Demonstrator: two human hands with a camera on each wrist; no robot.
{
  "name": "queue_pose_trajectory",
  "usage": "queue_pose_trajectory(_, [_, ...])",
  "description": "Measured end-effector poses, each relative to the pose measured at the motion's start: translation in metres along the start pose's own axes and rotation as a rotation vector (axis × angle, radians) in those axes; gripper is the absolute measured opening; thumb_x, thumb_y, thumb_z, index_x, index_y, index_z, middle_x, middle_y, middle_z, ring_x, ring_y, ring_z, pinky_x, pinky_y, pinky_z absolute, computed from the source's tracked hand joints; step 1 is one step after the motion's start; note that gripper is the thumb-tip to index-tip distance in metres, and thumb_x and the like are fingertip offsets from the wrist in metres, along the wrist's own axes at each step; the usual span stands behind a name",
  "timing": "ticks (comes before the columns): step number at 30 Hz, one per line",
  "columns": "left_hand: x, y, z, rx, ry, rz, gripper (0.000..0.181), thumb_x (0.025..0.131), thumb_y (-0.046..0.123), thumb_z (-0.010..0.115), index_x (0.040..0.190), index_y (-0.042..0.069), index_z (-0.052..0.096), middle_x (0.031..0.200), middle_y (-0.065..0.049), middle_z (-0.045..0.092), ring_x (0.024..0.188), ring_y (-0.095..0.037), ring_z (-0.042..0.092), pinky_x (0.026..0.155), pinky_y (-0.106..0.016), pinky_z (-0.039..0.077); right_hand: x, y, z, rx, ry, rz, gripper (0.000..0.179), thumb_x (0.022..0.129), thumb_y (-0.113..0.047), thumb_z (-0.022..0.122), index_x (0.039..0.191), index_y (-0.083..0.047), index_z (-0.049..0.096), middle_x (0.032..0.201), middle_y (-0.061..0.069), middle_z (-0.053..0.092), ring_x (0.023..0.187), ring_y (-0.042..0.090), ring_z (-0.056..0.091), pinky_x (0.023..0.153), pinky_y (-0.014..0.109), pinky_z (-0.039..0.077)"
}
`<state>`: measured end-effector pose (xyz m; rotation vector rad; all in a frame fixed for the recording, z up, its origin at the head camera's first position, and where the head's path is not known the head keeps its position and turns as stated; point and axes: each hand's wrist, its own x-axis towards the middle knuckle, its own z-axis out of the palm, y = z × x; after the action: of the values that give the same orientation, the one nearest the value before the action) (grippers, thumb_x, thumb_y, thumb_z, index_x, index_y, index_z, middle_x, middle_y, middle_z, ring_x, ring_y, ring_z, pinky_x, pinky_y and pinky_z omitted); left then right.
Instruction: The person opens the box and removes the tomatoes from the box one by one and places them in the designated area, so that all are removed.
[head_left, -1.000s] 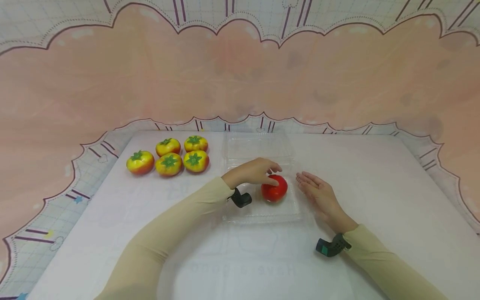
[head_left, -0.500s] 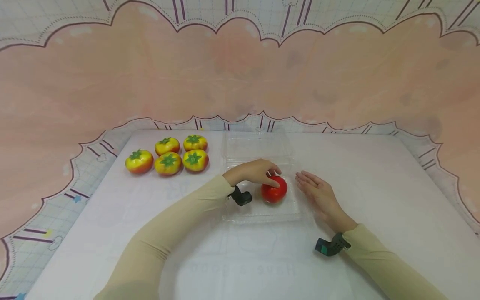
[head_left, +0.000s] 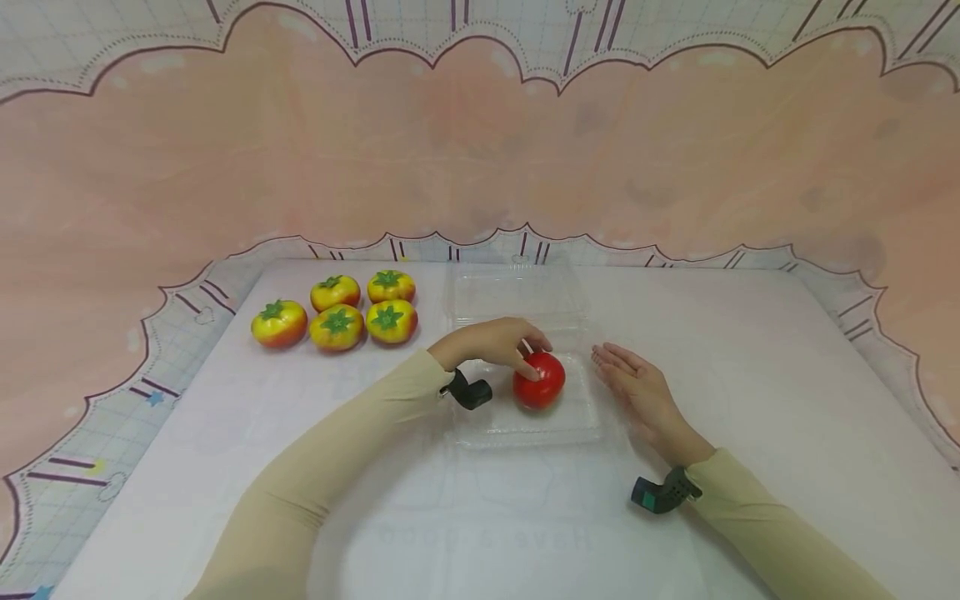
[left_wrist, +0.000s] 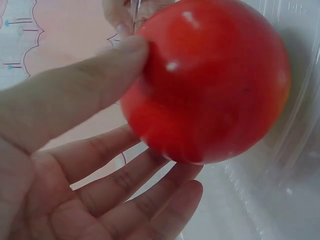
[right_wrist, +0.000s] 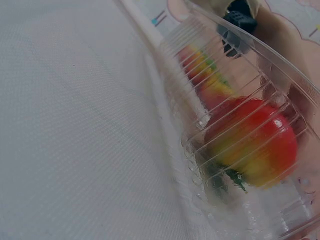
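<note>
My left hand point(head_left: 491, 340) holds a tomato point(head_left: 542, 385) in the bottom half of a clear plastic clamshell box point(head_left: 540, 437). The thumb point(left_wrist: 117, 62) presses its near side and the other fingers reach behind and under it in the left wrist view. Its red end faces up. Through the ribbed box wall in the right wrist view, the tomato point(right_wrist: 255, 145) shows a yellow underside and green leaves pointing down. Outside the box's right side, my right hand point(head_left: 637, 387) stays with fingers extended, holding nothing.
Several yellow-and-red tomatoes point(head_left: 337, 327) with green leaf tops up stand at the back left of the white table point(head_left: 750, 375). The box's lid point(head_left: 510, 292) lies folded back behind it. A patterned cloth point(head_left: 480, 150) forms the backdrop.
My left hand has shifted slightly left with the tomato, which sits a little nearer the box's middle. The right hand has kept its place.
</note>
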<state>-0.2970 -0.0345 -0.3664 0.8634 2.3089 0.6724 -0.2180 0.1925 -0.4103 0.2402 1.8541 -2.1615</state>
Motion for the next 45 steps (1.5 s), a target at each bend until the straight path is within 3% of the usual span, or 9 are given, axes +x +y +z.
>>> queue_pose_trajectory(7, [-0.009,-0.006,-0.004,-0.007,-0.006,-0.009,0.048,0.083,0.012,0.071,0.128,0.006,0.056,0.130,-0.010,0.058,0.116,-0.024,0.056,0.094,-0.030,0.051,0.000,0.001,0.000,0.011,-0.006,-0.014,0.058,0.096,-0.007,0.048,0.148,-0.001,0.021,0.150,0.013,0.027,0.102,-0.012,0.058,0.099,0.016,0.041])
queue_pose_trajectory(17, [-0.016,-0.013,-0.007,-0.048,-0.024,-0.010,0.049,0.081,0.007,0.071,0.127,0.009,0.055,0.130,-0.011,0.057,0.117,-0.024,0.054,0.093,-0.031,0.052,-0.001,-0.001,-0.001,-0.003,-0.006,0.006,0.060,0.097,-0.013,0.050,0.149,-0.005,0.021,0.152,0.010,0.028,0.122,-0.004,0.051,0.102,0.017,0.038])
queue_pose_trajectory(33, [-0.017,-0.013,-0.006,-0.035,-0.055,0.015,0.052,0.080,0.005,0.071,0.129,0.013,0.055,0.126,-0.011,0.059,0.113,-0.023,0.056,0.092,-0.029,0.053,0.001,0.000,-0.001,-0.028,0.015,0.033,0.056,0.098,-0.015,0.048,0.148,-0.007,0.025,0.152,0.007,0.031,0.128,0.001,0.046,0.101,0.018,0.039])
queue_pose_trajectory(45, [-0.018,-0.014,-0.004,-0.064,-0.045,0.074,0.050,0.079,0.000,0.071,0.126,0.010,0.055,0.129,-0.010,0.056,0.116,-0.023,0.055,0.100,-0.030,0.048,-0.001,-0.002,0.001,-0.030,0.003,0.017,0.057,0.098,-0.011,0.047,0.149,-0.005,0.022,0.152,0.009,0.028,0.134,0.008,0.040,0.102,0.019,0.038])
